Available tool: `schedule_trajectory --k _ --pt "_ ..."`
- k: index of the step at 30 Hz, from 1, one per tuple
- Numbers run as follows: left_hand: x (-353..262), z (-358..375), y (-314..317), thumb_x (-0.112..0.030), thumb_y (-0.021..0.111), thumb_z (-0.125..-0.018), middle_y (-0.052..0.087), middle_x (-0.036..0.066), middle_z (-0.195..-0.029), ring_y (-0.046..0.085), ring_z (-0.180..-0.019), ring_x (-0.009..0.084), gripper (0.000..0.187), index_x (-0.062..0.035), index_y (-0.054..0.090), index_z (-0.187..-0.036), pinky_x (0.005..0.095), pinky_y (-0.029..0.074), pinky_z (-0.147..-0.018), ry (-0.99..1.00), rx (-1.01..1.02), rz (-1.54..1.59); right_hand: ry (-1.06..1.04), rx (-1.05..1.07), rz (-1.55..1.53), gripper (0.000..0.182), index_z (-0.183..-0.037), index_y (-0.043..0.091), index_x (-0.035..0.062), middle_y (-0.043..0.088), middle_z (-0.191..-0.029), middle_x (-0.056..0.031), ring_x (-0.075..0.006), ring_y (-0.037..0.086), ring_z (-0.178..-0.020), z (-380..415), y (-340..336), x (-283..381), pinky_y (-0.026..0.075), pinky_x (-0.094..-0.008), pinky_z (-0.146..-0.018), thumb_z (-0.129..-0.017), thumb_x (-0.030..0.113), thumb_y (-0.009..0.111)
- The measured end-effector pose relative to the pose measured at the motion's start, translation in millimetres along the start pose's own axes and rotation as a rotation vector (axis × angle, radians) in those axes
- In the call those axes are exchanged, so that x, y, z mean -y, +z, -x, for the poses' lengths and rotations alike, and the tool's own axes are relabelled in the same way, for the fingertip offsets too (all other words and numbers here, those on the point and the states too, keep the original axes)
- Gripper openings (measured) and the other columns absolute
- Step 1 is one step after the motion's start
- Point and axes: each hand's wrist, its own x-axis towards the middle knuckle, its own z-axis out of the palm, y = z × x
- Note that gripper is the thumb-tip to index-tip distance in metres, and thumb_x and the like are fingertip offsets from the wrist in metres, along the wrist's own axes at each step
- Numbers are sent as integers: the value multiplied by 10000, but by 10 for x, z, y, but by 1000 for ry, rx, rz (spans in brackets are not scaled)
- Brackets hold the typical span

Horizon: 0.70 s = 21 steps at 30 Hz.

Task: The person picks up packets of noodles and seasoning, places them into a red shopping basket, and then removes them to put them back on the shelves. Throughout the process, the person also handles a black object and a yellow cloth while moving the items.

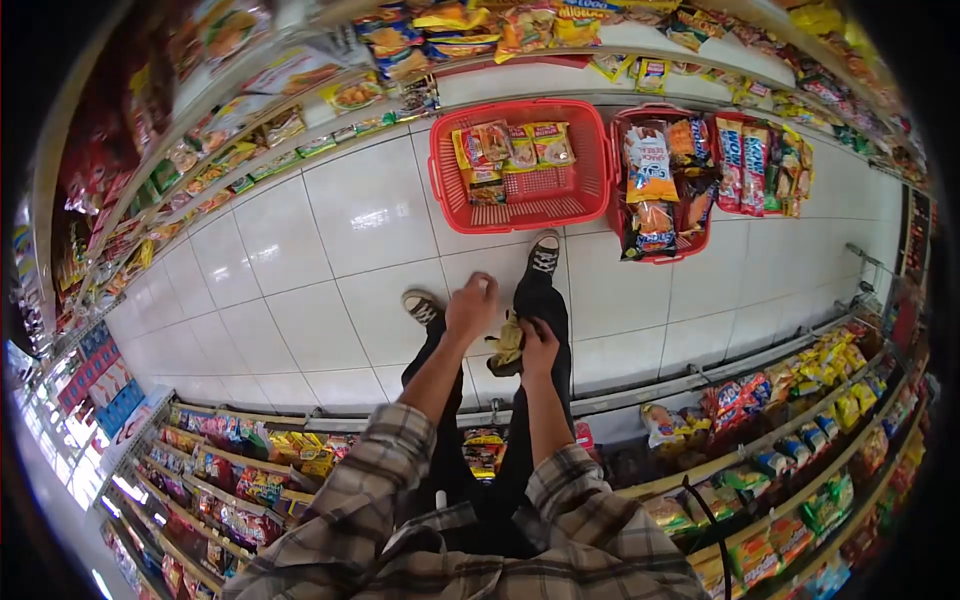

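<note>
- Left hand [472, 308]: positioned near the right hand, fingers bent; cannot tell whether it grips anything.
- Right hand [540, 347]: fingers closed at the right edge of a tan item [508, 342].
- Tan item: located between the legs, beside the right hand; its type is unclear.
- Red basket [540, 187]: on the floor [380, 250], far side, containing yellow packets [538, 147].
- Second basket [668, 260]: directly right, filled with packaged snacks [650, 165].

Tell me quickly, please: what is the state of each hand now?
Left hand: partly curled, nothing visible in it; whether fully closed cannot be told.
Right hand: closed on a yellowish and dark item.
</note>
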Motion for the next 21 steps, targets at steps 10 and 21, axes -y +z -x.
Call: schedule_trajectory --k 10,21 --pt "374 -3097 761 -313 590 -869 627 233 -1077 603 -1016 403 426 -13 527 -1164 463 498 -856 5 -115 -288 349 415 139 270 -1047 643 -25 674 -897 -72 -121 635 -798 -737 115 -166 503 -260 -724 -819 103 712" --pt "993 -4066 1084 -239 811 -712 622 156 -1169 621 -988 290 568 24 553 -1145 368 479 -871 82 -445 285 448 368 -182 258 -1059 620 -1 656 -895 -43 -83 618 -815 -993 165 343 493 -224 -733 -830 70 714"
